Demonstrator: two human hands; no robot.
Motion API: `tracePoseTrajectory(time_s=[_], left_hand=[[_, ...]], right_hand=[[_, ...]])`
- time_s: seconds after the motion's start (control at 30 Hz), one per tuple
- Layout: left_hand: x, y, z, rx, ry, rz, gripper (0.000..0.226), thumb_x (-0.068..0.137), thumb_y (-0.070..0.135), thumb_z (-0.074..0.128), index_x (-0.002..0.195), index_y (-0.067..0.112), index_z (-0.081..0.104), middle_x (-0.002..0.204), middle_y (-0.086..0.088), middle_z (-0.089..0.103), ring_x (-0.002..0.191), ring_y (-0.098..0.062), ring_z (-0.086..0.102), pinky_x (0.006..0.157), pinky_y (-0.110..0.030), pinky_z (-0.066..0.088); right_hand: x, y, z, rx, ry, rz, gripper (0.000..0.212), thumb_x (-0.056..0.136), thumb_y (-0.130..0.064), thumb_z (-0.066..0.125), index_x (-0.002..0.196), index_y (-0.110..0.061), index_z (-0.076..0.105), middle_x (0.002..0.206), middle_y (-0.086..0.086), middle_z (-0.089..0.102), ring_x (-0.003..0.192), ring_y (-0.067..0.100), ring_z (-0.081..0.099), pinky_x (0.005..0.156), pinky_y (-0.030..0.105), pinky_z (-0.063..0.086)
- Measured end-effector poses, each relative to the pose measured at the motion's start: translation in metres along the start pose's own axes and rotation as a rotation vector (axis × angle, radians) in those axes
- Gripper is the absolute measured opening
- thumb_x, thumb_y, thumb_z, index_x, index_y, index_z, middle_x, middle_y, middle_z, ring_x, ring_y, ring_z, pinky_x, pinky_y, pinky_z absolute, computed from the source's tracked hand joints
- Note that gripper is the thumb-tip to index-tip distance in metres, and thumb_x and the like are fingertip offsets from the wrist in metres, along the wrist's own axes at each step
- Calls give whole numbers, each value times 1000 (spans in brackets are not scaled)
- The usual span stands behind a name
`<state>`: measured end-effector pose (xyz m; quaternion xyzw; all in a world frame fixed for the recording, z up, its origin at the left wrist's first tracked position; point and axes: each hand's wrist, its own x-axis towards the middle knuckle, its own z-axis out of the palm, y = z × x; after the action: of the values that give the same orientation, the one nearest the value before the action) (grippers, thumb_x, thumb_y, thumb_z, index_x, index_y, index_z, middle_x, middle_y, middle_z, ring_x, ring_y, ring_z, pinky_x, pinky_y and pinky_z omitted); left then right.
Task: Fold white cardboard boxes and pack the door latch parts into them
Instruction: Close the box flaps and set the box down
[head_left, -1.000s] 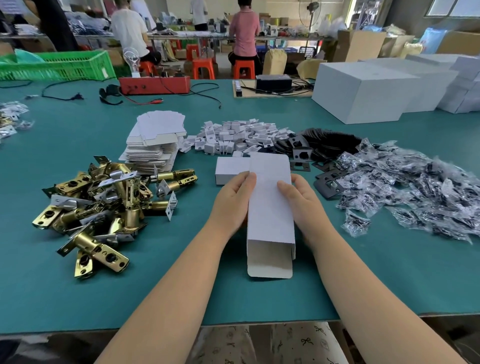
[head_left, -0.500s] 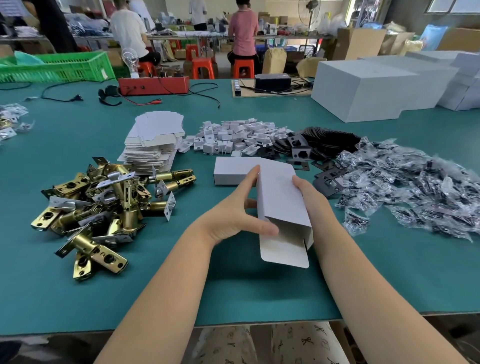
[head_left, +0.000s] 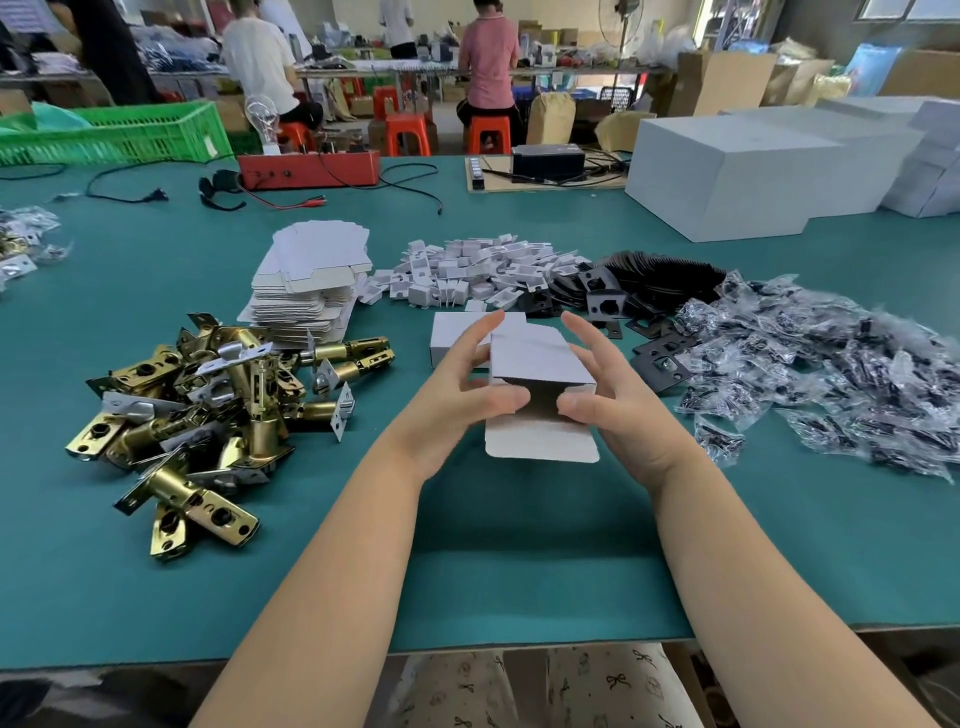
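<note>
Head view: left hand (head_left: 457, 395) and right hand (head_left: 608, 400) are pinching a half-opened white box (head_left: 540, 364) above the bench (head_left: 519, 571), each grip clamped on it; brass latches (head_left: 208, 415) are lying unpacked at left; packing seems barely begun

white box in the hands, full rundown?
The white box is plain matte cardboard, opened into a rectangular sleeve and held above the green table. Its near end gapes open and dark inside, with a rounded tuck flap hanging out below. The left hand and right hand pinch its sides, thumbs at the opening.
</note>
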<state>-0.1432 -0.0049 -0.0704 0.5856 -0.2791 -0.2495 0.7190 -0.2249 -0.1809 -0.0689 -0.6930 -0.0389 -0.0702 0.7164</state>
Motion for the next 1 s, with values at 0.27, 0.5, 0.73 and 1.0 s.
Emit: tracePoseTrajectory(time_s=[0.27,0.5,0.73,1.0], left_hand=[[1,0,4,-24,14,-25,98,52,59,84,136,34,41,129,2,55,99,-8,65,77,-22,53],[-3,9,2,-419,3,-217,54,88,54,49,114,11,70,108,-13,71,93,-28,69,72,-34,57],[1,3,7,-313,72,-132,68,79,38,69,138,20,40,116,-8,66,96,-31,66,72,-45,58],[8,-3,11,-12,199,-156,64,79,42,67,138,41,42,108,3,71,91,-18,71,77,-39,58]], right_hand=[[-1,1,-1,26,50,-44,82,55,-33,73,130,-43,42,119,-15,64,114,21,58,93,36,48],[2,5,3,-216,37,-136,103,52,-38,86,139,-47,32,150,-15,36,141,7,27,119,44,19],[8,9,15,-194,12,23,52,77,-41,61,126,-25,53,128,-6,60,119,8,54,101,31,45],[14,11,3,158,320,181,56,80,-24,58,134,-34,45,104,-5,72,80,20,69,72,39,54]])
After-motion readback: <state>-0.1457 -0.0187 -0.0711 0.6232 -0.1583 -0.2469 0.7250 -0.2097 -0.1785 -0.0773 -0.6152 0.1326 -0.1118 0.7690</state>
